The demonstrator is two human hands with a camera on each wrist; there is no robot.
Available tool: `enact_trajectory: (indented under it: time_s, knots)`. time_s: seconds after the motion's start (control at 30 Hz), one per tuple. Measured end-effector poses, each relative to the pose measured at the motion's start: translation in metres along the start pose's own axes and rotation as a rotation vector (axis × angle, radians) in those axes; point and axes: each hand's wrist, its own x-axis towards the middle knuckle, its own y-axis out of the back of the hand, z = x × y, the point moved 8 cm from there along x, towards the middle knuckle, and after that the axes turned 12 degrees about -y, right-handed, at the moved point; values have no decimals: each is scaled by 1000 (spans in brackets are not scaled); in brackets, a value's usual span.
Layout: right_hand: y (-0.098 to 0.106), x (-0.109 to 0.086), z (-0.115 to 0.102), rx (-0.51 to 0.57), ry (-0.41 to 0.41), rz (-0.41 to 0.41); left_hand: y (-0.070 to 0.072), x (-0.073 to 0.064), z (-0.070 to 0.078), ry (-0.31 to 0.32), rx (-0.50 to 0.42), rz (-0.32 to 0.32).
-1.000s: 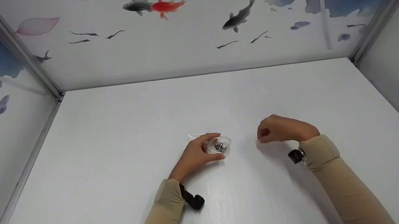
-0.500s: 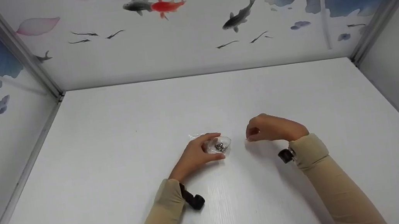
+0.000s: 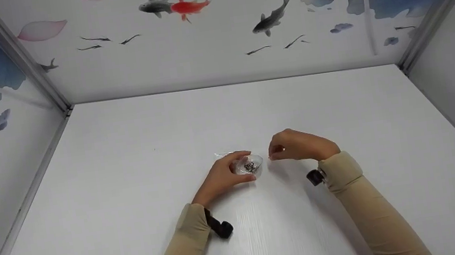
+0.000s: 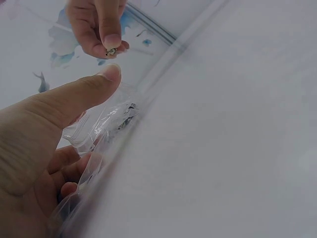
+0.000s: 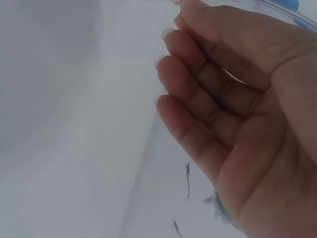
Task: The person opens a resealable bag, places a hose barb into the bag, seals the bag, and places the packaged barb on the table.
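Near the middle of the table, my left hand (image 3: 220, 178) holds a clear plastic bag (image 4: 105, 119), with thumb and fingers on either side of its spread mouth. Several small shiny metal pieces (image 3: 250, 167) lie inside the bag. Just right of the bag's mouth, apart from it, is my right hand (image 3: 300, 144). Its thumb and index finger pinch one small metal piece (image 4: 111, 51), seen in the left wrist view; the exact kind is too small to tell. The right wrist view shows the other fingers loosely bent, with the pinched piece mostly out of sight.
The white tabletop (image 3: 142, 126) spreads around both hands. White panels printed with fish and petals enclose it, including the back panel (image 3: 216, 49). Black wrist cameras hang from both sleeves, such as the left camera (image 3: 224, 230).
My right hand has moved left and slightly away from me, toward the mouth of the bag, still pinching. My left hand and the bag have stayed in place.
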Motion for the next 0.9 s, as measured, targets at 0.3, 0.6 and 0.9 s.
enact_trajectory:
  time_s: [0.3,0.6,0.9]
  knots:
    - [-2,9,-13,-1,73,33,1,0,1,0,0,1]
    - [-5,14,-16,17,67,39,0,0,1,7,2,-3]
    - [-7,15,-22,26,113,57,1,-1,1,4,18,-6]
